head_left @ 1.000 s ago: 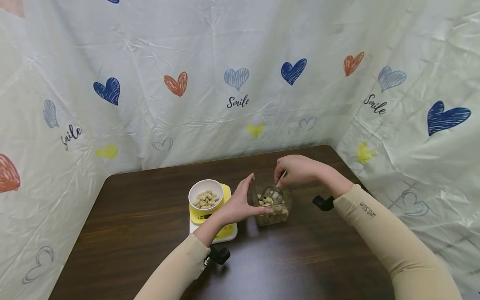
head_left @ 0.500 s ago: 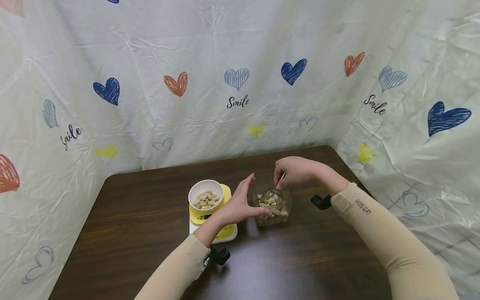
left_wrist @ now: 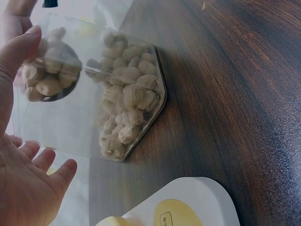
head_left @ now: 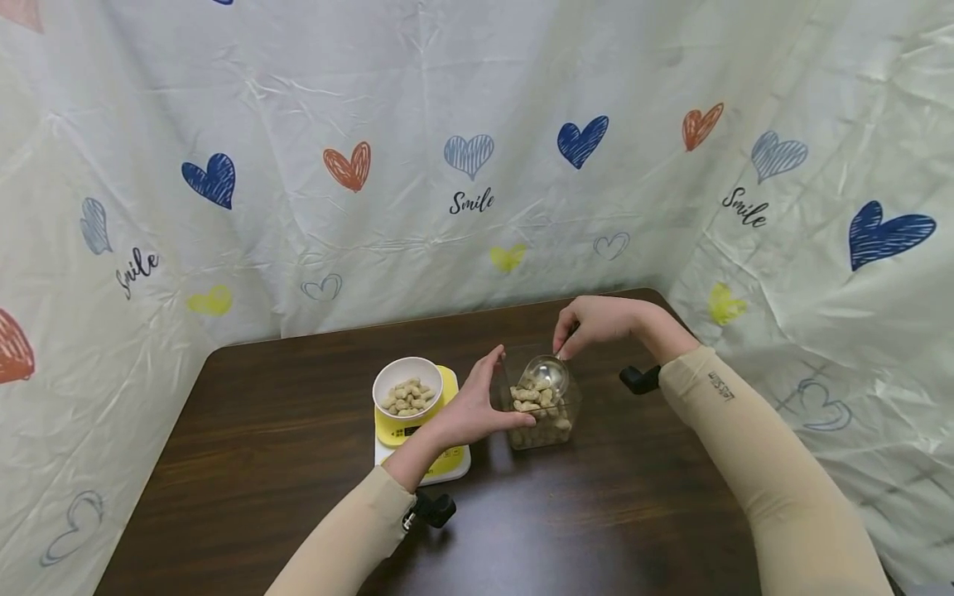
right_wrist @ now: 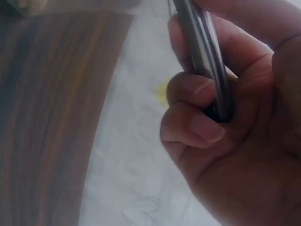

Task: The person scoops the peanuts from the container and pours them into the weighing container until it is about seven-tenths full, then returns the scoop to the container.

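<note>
My left hand (head_left: pixel 477 409) grips a clear square plastic container (head_left: pixel 540 434) at its left corner, with the thumb along the near wall and the fingers on the left side. Unshelled peanuts (left_wrist: pixel 124 94) fill its lower part. In the head view, my right hand (head_left: pixel 596 323) holds a metal spoon (head_left: pixel 550 374) with a large round bowl, tilted inside the container's top above the peanuts. Seen through the wall in the left wrist view, the spoon's bowl carries several peanuts (left_wrist: pixel 49 77). The right wrist view shows fingers curled round the spoon's handle (right_wrist: pixel 204 52).
Left of the container, a white bowl (head_left: pixel 382 389) with peanuts stands on a yellow and white kitchen scale (head_left: pixel 447 465). The dark wooden table (head_left: pixel 283 463) reaches back to a white curtain (head_left: pixel 402 248) printed with hearts, which also hangs at both sides.
My right hand has risen slightly, lifting the spoon from among the peanuts toward the container's rim. The left hand and the container have stayed put.
</note>
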Motion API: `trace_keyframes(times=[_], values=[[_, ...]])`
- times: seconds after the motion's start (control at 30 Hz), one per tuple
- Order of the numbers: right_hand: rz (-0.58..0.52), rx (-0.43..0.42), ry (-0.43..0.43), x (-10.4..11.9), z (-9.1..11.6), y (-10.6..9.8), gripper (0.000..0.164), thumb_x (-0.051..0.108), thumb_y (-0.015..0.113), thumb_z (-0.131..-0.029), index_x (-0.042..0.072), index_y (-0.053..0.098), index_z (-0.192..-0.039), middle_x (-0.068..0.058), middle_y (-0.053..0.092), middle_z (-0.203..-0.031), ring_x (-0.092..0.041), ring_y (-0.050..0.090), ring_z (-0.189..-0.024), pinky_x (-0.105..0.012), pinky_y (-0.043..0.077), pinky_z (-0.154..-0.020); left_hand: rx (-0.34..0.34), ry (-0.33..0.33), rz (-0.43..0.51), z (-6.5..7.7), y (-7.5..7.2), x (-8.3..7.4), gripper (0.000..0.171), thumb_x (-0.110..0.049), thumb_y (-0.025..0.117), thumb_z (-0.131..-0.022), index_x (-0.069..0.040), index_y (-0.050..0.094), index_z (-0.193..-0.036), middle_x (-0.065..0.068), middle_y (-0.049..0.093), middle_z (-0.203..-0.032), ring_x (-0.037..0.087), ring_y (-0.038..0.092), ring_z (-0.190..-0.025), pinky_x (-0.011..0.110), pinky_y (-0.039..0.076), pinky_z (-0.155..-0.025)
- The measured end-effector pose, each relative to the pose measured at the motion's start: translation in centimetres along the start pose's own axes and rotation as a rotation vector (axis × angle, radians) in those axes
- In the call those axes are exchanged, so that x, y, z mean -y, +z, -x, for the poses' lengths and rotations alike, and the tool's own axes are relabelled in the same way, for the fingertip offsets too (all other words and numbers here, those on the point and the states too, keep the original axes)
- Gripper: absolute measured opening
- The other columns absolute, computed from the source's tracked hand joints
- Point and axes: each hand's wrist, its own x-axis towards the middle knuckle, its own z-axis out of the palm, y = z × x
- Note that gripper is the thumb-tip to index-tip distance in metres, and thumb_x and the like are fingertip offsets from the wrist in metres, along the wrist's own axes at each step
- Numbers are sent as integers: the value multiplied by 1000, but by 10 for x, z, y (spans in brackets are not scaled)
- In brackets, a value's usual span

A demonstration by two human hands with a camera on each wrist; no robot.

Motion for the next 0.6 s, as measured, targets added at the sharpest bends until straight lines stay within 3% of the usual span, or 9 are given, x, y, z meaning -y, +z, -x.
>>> trace_keyframes(times=[0.27, 0.6], values=[[-55, 66, 22, -5, -11, -8, 15, 22, 78, -92, 13, 78, -104, -2, 71, -107, -21, 64, -97, -43, 51, -90, 3, -11, -6, 1, 0, 0, 122, -57, 84, -79, -30, 3, -165, 3, 19, -166, 19, 25, -150, 47, 32, -115], [-2, 65, 19, 3, -18, -6, 16, 22, 80, -88, 12, 79, -100, -2, 72, -100, -19, 61, -90, -41, 50, -86, 4, -11, 2, 0, 1, 0, 121, -56, 85, -80, -32, 2, -165, 3, 18, -166, 17, 23, -151, 48, 32, -115]])
